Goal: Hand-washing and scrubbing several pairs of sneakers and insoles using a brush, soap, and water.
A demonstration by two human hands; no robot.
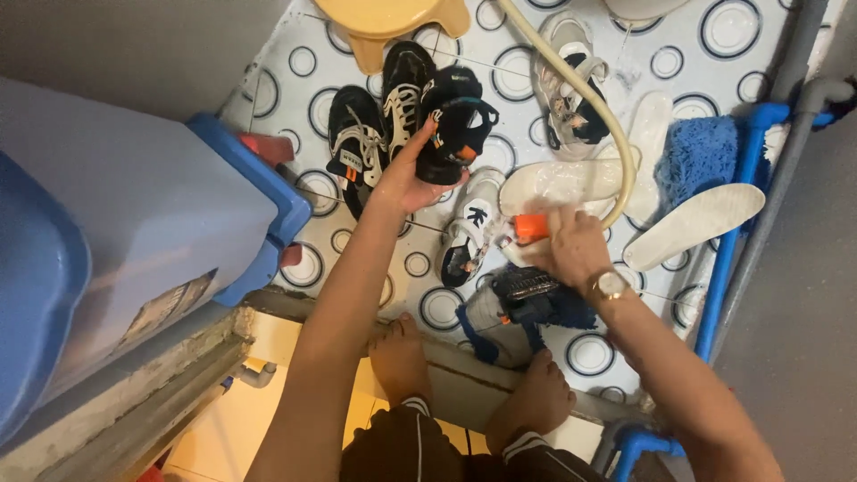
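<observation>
My left hand [406, 174] grips a black sandal-like shoe [455, 120] by its heel, lifted just above the tiled floor. Beside it lie two black sneakers with white laces [379, 125]. My right hand [576, 245] is closed around the orange-tipped end [531, 228] of a cream hose [589, 98], and wears a wristwatch. A white and black shoe [469, 232] lies between my hands. My bare feet rest on the concrete step below.
A grey worn shoe [567, 89], white insoles [696, 223], a blue fluffy mat [701, 156] and a dark blue shoe [527, 299] lie on the circle-patterned floor. A yellow stool [384, 27] stands at the top. Big blue bins [134, 214] stand left; blue pipes [728, 259] run at the right.
</observation>
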